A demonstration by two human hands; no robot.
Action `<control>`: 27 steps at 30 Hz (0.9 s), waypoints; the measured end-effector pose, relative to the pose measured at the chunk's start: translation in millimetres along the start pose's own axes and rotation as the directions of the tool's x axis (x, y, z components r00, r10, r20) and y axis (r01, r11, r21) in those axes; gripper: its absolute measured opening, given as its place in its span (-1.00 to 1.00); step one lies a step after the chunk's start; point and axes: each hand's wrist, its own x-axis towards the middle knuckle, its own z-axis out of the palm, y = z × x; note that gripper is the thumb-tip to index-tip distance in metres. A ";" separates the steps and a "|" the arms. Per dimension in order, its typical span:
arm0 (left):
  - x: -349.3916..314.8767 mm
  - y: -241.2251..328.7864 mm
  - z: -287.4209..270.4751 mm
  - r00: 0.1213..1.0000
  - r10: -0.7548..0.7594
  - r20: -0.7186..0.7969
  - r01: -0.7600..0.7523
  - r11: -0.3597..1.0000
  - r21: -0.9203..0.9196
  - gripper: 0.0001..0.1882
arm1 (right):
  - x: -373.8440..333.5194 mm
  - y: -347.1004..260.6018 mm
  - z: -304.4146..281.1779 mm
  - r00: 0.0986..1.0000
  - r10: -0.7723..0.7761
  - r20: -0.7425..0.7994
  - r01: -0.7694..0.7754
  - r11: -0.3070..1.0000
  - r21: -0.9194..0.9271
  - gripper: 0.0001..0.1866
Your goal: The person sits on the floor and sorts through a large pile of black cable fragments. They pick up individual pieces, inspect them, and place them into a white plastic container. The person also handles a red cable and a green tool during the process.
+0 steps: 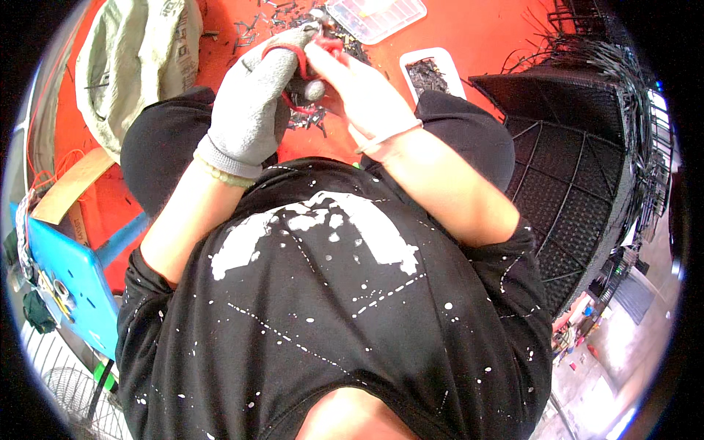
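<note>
Over the red surface (499,37), just beyond our lap, our gloved left hand (246,103) and bare right hand (370,92) meet, fingers curled in at a red loop (282,48) that crosses the glove. The fingertips overlap, so we cannot tell what each pinches. Black scraps (248,33) lie scattered beneath; a white tray (452,73) sits to our right, a sack (139,66) to our left.
</note>
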 end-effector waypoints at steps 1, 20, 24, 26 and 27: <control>-3.7 6.6 3.4 1.000 0.017 -0.008 -0.017 0.998 0.053 -0.70 | -1.3 1.6 8.2 0.999 -0.027 -0.042 0.028 0.999 0.047 -0.57; -55.9 64.9 -8.0 0.870 -0.454 0.191 0.241 0.730 0.640 -0.65 | -15.0 -53.0 -8.3 0.929 -0.307 -0.208 0.344 0.923 0.171 -0.68; -52.4 63.8 -27.0 0.921 -0.344 0.182 0.031 0.530 0.847 -0.67 | -20.3 -67.6 -25.1 0.866 -0.478 -0.145 0.487 0.873 0.029 -0.67; -47.8 61.2 -37.9 0.950 -0.218 0.222 -0.128 0.376 0.918 -0.65 | -31.8 -79.9 -16.1 0.883 -0.456 -0.111 0.452 0.890 -0.063 -0.70; -47.1 60.5 -36.5 0.965 -0.144 0.219 -0.136 0.438 0.889 -0.64 | -35.8 -81.4 -13.2 0.877 -0.472 -0.089 0.465 0.881 -0.089 -0.71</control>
